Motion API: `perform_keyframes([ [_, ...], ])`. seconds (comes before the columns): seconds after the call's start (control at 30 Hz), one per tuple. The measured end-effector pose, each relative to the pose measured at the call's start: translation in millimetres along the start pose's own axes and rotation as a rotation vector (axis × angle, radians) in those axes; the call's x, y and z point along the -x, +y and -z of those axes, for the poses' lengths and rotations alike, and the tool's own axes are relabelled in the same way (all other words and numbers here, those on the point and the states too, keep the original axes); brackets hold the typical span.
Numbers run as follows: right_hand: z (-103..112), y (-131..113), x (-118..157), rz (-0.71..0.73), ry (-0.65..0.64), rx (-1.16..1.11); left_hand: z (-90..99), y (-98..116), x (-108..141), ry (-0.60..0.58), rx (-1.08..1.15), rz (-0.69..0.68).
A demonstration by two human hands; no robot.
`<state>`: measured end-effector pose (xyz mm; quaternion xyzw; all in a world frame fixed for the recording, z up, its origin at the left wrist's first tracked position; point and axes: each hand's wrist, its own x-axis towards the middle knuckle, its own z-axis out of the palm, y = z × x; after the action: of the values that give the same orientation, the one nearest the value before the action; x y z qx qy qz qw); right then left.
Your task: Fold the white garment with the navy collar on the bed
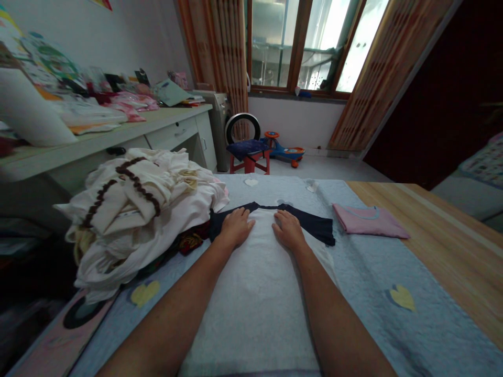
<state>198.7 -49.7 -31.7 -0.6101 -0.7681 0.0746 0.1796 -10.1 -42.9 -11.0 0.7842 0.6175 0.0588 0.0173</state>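
The left hand (237, 229) and the right hand (288, 229) lie palm down near the neckline of a white shirt with dark sleeves (259, 298), their fingers loosely extended, thumbs held apart and pointing toward each other, neither pinching the fabric. The shirt is spread in the middle of a pale blue quilted cover (369, 277), its neckline at the far end. To the left is a heap of mostly cream clothes (157, 204); a folded pink garment (369, 220) rests to the far right.

Home interior, curtains (230, 52), ride-on toy (283, 151) (blue-and-orange)
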Motion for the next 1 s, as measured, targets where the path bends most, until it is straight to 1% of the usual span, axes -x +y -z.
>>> perform_keyframes([
  [0.1,0.5,-0.2,0.2,-0.006,-0.001,-0.01,7.4,4.7,-7.5,0.011,-0.018,0.028],
  [0.17,0.8,-0.3,0.1,-0.009,-0.004,-0.014,7.9,6.7,-11.2,0.02,-0.039,0.05],
  [0.33,1.5,-1.0,0.4,-0.01,0.001,-0.013,-6.0,6.1,-12.4,0.121,-0.084,0.094],
  [0.43,2.1,-1.3,0.7,-0.009,-0.005,-0.011,-13.8,3.1,-11.4,0.137,-0.059,0.111],
  [0.5,2.3,-1.4,0.8,-0.011,-0.008,-0.011,-16.9,0.4,-12.1,0.144,-0.039,0.081],
  [0.57,2.4,-1.4,0.7,-0.013,-0.012,-0.013,-19.4,-2.7,-13.9,0.139,-0.019,0.014],
  [0.63,2.2,-1.4,0.6,-0.014,-0.013,-0.015,-21.8,-5.9,-16.5,0.116,0.004,-0.065],
  [0.7,1.9,-1.4,0.5,-0.014,-0.01,-0.014,-24.0,-8.2,-18.9,0.088,0.024,-0.113],
  [0.8,1.5,-1.4,0.6,-0.007,-0.004,-0.002,-25.0,-8.1,-21.5,0.077,0.031,-0.124],
  [1.0,1.9,-1.7,1.0,-0.004,-0.005,0.009,-18.0,3.1,-26.8,0.073,0.004,-0.067],
])
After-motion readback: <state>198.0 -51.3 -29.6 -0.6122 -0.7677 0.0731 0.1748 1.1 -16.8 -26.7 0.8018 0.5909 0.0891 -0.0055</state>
